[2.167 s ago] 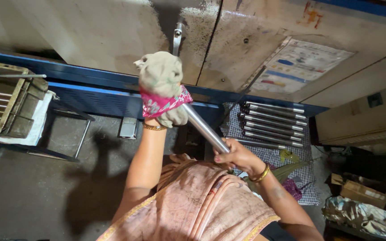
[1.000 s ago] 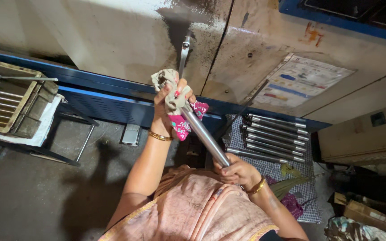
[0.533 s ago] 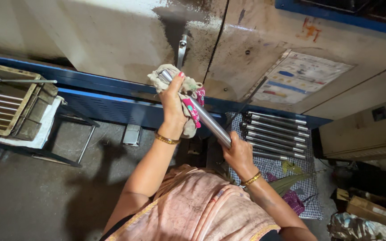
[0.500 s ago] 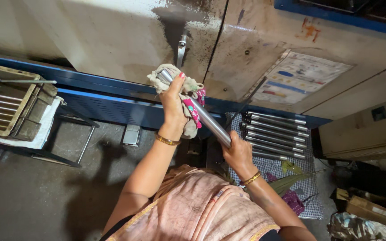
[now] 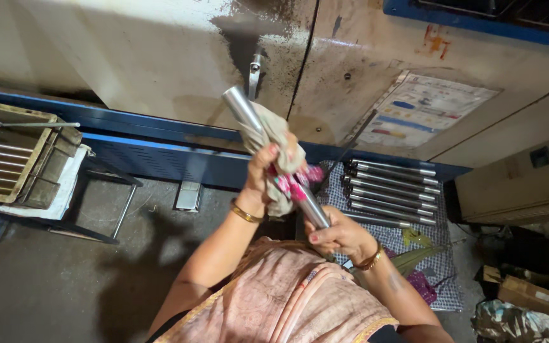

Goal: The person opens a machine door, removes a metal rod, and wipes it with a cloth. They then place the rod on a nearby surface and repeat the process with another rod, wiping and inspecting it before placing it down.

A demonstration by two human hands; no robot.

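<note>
Nearest: right hand (image 5: 338, 234) clenched round the lower end of a steel rod (image 5: 273, 157), holding it tilted up and away toward the machine. Just beyond, left hand (image 5: 263, 173) grips a grey-and-pink rag (image 5: 282, 166) wrapped round the rod's middle; the top end sticks out bare and shiny above the rag. So the rod sits in mid air between both hands, over the floor (image 5: 65, 273), touching nothing else.

Judgement on doing the wipe well: keep the lower grip firm so the rod can't swing, keep the rag fully wrapped, run it the full length, turn the rod so all sides get covered.

Right, a little farther: row of similar finished rods (image 5: 392, 194) lying side by side on a checked cloth (image 5: 436, 273). Far left: crate (image 5: 7, 159) with thin rods, on a metal stand. Farthest: beige machine panel (image 5: 128, 57) with blue base and a chart sticker (image 5: 424, 111).

Hard to tell: rod's bottom tip hidden inside the right hand; rag hides the surface beneath; crate cut off at left; dark clutter at lower right unclear.
</note>
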